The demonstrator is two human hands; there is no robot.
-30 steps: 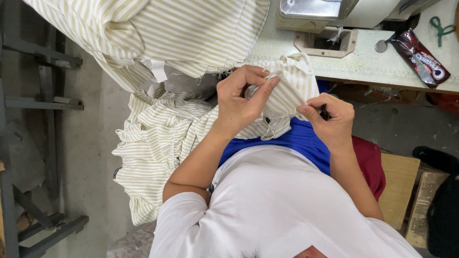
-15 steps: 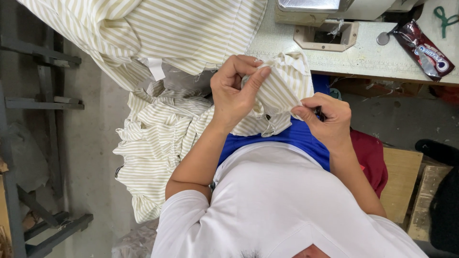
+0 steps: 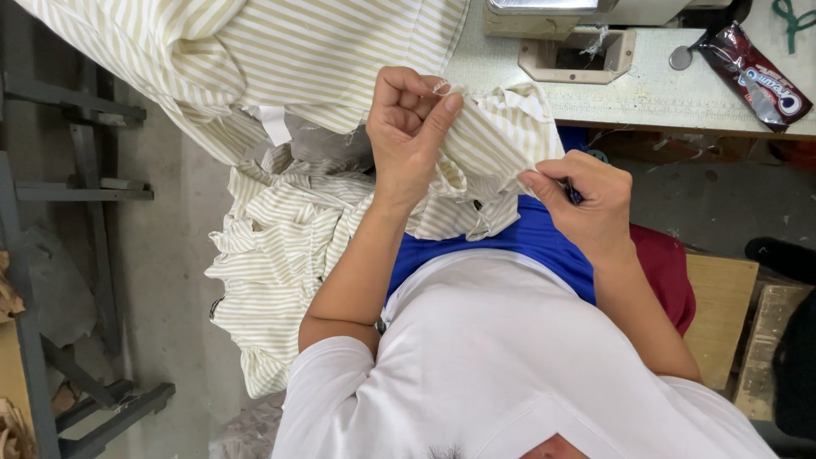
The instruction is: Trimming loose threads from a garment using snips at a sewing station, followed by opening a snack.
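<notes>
A: What do we see in the middle of the frame?

B: We see the left hand (image 3: 408,136) raised just above centre, with its fingers curled tight and the thumb pressed against them. It pinches the top edge of a small striped cloth piece (image 3: 493,144), cream with pale green lines.

A: And the right hand (image 3: 586,204)?

B: It sits to the right of centre and a little lower. We see its thumb and forefinger closed on the lower right edge of the same cloth piece. Something small and dark shows between its fingers, but we cannot tell what it is.

A: So where does the cloth piece lie?

B: It is held between the two hands, in front of the person's blue garment (image 3: 527,246), and just below the edge of the table (image 3: 663,102) in the upper right of the frame.

A: What else do we find around it?

B: A large sheet of the same striped fabric (image 3: 255,51) hangs across the upper left. A crumpled heap of striped cloth (image 3: 272,255) lies left of centre, beside the left forearm. On the table we see the base of a sewing machine (image 3: 578,42) at the top edge, and a dark red snack wrapper (image 3: 756,72) in the upper right corner. A metal rack (image 3: 51,195) stands along the left edge.
</notes>
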